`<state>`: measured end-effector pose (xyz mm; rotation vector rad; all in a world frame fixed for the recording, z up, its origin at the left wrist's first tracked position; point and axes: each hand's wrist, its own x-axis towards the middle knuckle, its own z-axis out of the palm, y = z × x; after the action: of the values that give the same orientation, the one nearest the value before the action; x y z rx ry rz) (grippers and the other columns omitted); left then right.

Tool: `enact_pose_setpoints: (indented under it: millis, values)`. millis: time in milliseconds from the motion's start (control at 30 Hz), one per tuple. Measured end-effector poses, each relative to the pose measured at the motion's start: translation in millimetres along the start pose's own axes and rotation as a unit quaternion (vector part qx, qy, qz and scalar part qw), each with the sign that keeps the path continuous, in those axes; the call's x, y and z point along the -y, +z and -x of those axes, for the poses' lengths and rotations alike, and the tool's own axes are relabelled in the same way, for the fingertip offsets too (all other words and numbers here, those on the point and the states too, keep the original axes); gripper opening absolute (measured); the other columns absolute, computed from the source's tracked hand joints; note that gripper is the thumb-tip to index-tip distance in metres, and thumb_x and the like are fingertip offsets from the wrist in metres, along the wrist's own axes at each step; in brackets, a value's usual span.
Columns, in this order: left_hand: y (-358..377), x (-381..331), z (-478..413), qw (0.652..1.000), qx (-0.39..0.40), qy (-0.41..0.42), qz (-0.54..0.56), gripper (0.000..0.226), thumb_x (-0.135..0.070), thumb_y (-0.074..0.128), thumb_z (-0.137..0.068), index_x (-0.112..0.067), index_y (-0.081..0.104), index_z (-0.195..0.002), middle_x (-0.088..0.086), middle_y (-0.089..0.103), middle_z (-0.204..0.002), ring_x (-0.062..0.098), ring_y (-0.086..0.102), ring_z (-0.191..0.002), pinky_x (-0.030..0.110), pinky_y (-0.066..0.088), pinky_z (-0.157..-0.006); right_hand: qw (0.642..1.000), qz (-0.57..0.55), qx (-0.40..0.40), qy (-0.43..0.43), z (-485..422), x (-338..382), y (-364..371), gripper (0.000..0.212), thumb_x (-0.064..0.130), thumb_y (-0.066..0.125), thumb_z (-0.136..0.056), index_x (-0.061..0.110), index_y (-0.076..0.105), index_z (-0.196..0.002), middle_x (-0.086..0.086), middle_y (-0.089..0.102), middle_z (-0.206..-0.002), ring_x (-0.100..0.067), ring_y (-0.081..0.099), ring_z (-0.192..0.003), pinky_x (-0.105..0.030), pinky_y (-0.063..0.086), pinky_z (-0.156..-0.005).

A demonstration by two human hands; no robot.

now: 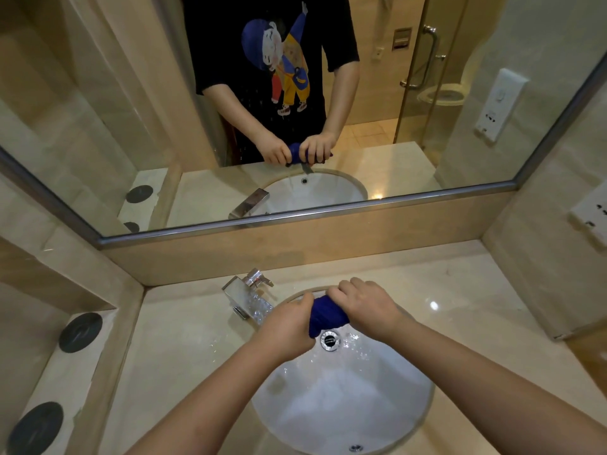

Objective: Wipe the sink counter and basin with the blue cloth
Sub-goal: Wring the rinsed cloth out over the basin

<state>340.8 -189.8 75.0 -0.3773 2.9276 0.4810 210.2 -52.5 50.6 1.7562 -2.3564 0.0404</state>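
Both hands over basin (345, 399), near its 12 o'clock rim. L hand (289, 326) & R hand (364, 307) each clenched round one end of the cloth (325, 315), which is bunched into a tight blue roll btwn them: L at cloth's 9, R at its 3. Cloth hangs just above drain (329, 340); can't tell if they touch. Faucet (249, 297) at basin's 10 o'clock, water glinting at spout. Wet patches on counter (184, 339) at basin's 9. Two dark discs (80, 332) on side ledge, approx 8–9 o'clock. Mirror (131, 126) at 12, behind counter, reflects hands w/ cloth. Socket plate (591, 221) on wall at 2.
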Motion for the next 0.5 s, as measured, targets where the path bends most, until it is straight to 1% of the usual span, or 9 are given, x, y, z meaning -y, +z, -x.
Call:
enact_pose_setpoints:
  millis: [67,133,167,233,267,333,400,433,500]
  values:
    - [1.2,4.9,-0.1,1.0,-0.013,-0.008,0.017,0.047,-0.024,0.062,-0.078,-0.021,0.037,-0.117,-0.003,0.057,-0.098,0.019,0.053,-0.076,0.025,0.033,-0.051,1.0,0.012,-0.006,-0.001,-2.8,-5.7,-4.8,0.057,0.006,0.079,-0.041,0.017,0.05,-0.088,0.0,0.053,-0.066,-0.021,0.051,-0.051,-0.026,0.027,-0.041]
    - [-0.2,11.0,-1.9,0.999,0.006,-0.022,0.033,0.078,-0.029,0.067,-0.075,-0.024,0.028,-0.141,-0.003,0.057,-0.109,0.021,0.059,-0.089,0.03,0.044,-0.063,1.0,0.004,0.011,-0.002,-1.7,-6.4,-11.4,0.052,0.009,0.08,-0.045,0.018,0.056,-0.091,0.001,0.054,-0.07,-0.02,0.052,-0.055,-0.027,0.028,-0.043]
    - [-1.2,13.6,-3.7,0.999,0.011,-0.023,0.034,0.078,-0.032,0.068,-0.073,-0.026,0.033,-0.141,-0.004,0.055,-0.109,0.02,0.059,-0.093,0.03,0.045,-0.067,1.0,-0.005,0.021,-0.003,-0.3,-5.0,-13.6,0.051,0.011,0.08,-0.051,0.019,0.056,-0.095,0.001,0.055,-0.075,-0.02,0.054,-0.059,-0.027,0.03,-0.044]
    - [-1.9,17.0,-4.7,1.0,-0.011,-0.008,0.015,0.048,-0.032,0.068,-0.07,-0.024,0.055,-0.116,-0.006,0.05,-0.103,0.018,0.057,-0.093,0.028,0.041,-0.067,0.996,-0.067,0.059,0.01,3.5,0.1,-17.3,0.049,0.02,0.073,-0.068,0.02,0.05,-0.111,0.001,0.055,-0.091,-0.022,0.058,-0.079,-0.031,0.039,-0.055]
    - [-1.7,19.1,-4.4,0.999,-0.044,0.011,-0.012,0.037,-0.029,0.068,-0.068,-0.021,0.059,-0.102,-0.006,0.05,-0.1,0.018,0.056,-0.091,0.028,0.04,-0.069,0.986,-0.13,0.104,0.025,5.6,1.9,-19.5,0.054,0.028,0.071,-0.072,0.021,0.045,-0.119,0.002,0.054,-0.101,-0.021,0.057,-0.09,-0.031,0.043,-0.064]
    - [-0.4,25.3,-3.6,0.992,-0.087,0.053,-0.072,0.032,-0.022,0.074,-0.055,-0.019,0.06,-0.083,-0.006,0.056,-0.09,0.019,0.059,-0.085,0.036,0.048,-0.077,0.941,-0.275,0.185,0.062,7.8,6.5,-25.3,0.071,0.042,0.071,-0.067,0.025,0.039,-0.127,0.007,0.05,-0.112,-0.013,0.051,-0.101,-0.027,0.044,-0.079]
    - [0.2,32.7,-1.2,0.983,-0.1,0.099,-0.118,0.037,-0.02,0.078,-0.044,-0.02,0.057,-0.074,-0.008,0.059,-0.073,0.017,0.063,-0.079,0.045,0.054,-0.082,0.887,-0.377,0.255,0.079,4.7,7.8,-31.4,0.068,0.038,0.069,-0.064,0.025,0.043,-0.125,0.004,0.05,-0.108,-0.015,0.052,-0.098,-0.024,0.045,-0.077]
    - [-0.2,34.7,0.5,0.98,-0.096,0.115,-0.131,0.037,-0.019,0.078,-0.042,-0.02,0.055,-0.072,-0.007,0.057,-0.067,0.016,0.063,-0.073,0.046,0.054,-0.084,0.864,-0.406,0.284,0.087,2.2,6.2,-34.6,0.062,0.033,0.069,-0.065,0.023,0.046,-0.121,0.002,0.053,-0.103,-0.017,0.057,-0.089,-0.025,0.047,-0.07]
    - [-4.1,34.5,3.8,0.976,-0.094,0.14,-0.141,0.037,-0.013,0.076,-0.041,-0.017,0.053,-0.069,-0.006,0.052,-0.059,0.016,0.056,-0.058,0.041,0.056,-0.08,0.832,-0.427,0.336,0.11,-2.6,2.0,-46.6,0.06,0.029,0.077,-0.068,0.02,0.049,-0.12,0.002,0.061,-0.1,-0.01,0.064,-0.074,-0.023,0.052,-0.061]
